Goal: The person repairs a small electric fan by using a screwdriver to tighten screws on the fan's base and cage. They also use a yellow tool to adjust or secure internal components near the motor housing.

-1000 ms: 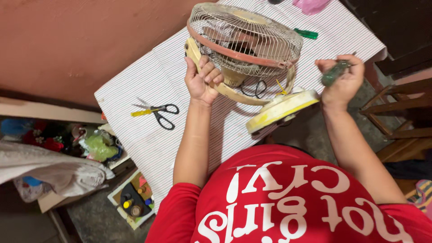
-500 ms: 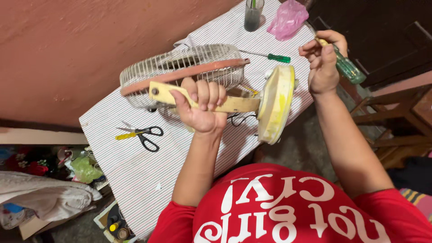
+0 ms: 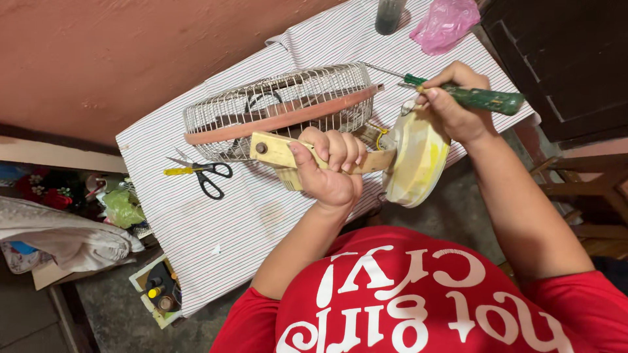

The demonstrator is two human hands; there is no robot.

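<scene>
Striped tablecloth [image 3: 216, 229] beside terracotta wall [image 3: 98, 59]

Fan [image 3: 288, 114] lying on table [image 3: 248, 216], scissors [image 3: 199, 173] left of it, bag [image 3: 445, 23] behind, screwdriver [image 3: 471, 97] right

A small table fan [image 3: 307, 124] lies tipped on its side across the middle of the frame: its cream wire cage with a reddish-brown rim band rests on the striped surface [image 3: 216, 222], the pale yellow stand arm runs rightward to a round, worn yellow base [image 3: 418, 163] turned on edge. A green-handled screwdriver [image 3: 477, 98] sits upper right, shaft pointing left above the base.
</scene>
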